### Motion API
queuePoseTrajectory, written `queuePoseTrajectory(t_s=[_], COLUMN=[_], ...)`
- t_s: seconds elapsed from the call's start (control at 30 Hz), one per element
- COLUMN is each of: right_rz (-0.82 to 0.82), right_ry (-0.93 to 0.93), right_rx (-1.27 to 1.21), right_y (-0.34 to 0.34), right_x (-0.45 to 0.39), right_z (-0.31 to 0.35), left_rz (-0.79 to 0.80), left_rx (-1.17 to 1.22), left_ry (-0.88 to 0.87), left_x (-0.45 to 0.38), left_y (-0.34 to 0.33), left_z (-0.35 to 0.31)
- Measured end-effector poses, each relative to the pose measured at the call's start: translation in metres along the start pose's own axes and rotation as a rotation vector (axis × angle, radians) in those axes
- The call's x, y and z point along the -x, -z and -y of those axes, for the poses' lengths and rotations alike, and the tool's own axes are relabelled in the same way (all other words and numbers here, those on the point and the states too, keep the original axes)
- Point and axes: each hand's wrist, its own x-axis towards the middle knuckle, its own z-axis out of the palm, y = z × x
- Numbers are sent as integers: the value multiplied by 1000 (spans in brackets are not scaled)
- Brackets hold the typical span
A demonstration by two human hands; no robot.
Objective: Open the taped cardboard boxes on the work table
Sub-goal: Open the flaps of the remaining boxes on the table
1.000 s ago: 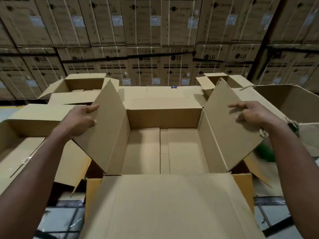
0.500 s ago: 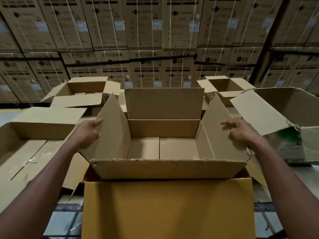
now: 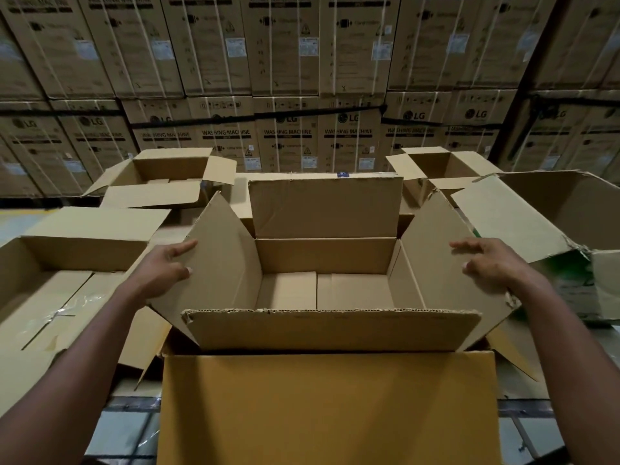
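A brown cardboard box [image 3: 328, 407] stands open in front of me, its inside bare. All its top flaps are up: the far flap [image 3: 325, 206] upright, the near flap [image 3: 328, 330] tilted toward me. My left hand [image 3: 161, 270] holds the left side flap [image 3: 218, 256] at its outer edge, thumb on the inner face and fingers behind. My right hand [image 3: 493, 263] holds the right side flap [image 3: 436, 263] the same way, thumb inside.
Opened boxes surround it: a wide one at left [image 3: 67, 256], one at back left [image 3: 167, 169], one at back right [image 3: 432, 162], a torn one at right [image 3: 553, 209] with something green below. Stacked washing-machine cartons [image 3: 285, 95] wall off the back. Grey table surface [image 3: 117, 437] shows below.
The near flap, lying flat toward me a second ago, now stands up, and the far flap has risen too. Both hands stayed on the side flaps, which stand steeper.
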Motion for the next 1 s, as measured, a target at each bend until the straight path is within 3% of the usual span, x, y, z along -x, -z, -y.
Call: queuePoseTrajectory(t_s=[0.53, 0.83, 1.0], right_rz=[-16, -156, -248], right_ry=[-68, -71, -11], right_rx=[102, 425, 498], right_y=[10, 1, -9], right_x=[9, 14, 18], right_z=[-28, -15, -15], left_rz=[94, -84, -176], left_rx=[-79, -353, -343], left_ry=[90, 19, -14], left_x=[-24, -22, -15], left_y=[14, 3, 1], left_z=[54, 66, 67])
